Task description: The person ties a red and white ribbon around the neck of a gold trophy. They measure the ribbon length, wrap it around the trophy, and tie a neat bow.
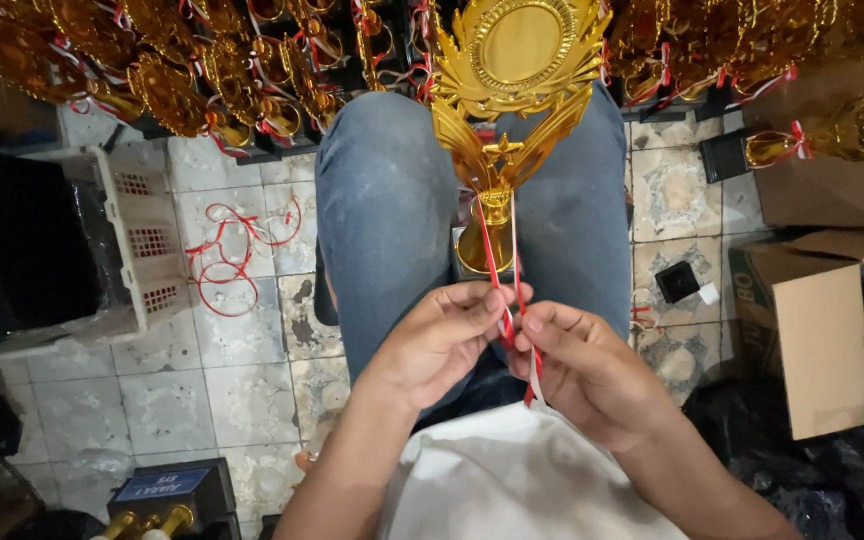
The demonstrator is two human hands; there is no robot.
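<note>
The golden trophy top (514,95) lies along the lap, between the two knees in blue jeans (392,210), with its round wreath part away from the person; a red and white ribbon (500,265) runs from its narrow stem down to the hands; the left hand (444,335) pinches the ribbon between thumb and fingertips, and the right hand (580,365) is closed on the same ribbon just beside it, the two hands touching; loose ribbons (234,255) lie on the tiled floor (202,390) near a white plastic basket (137,240); a cardboard box (812,320) stands at the right; many golden trophy parts (202,70) are piled beyond the knees.
</note>
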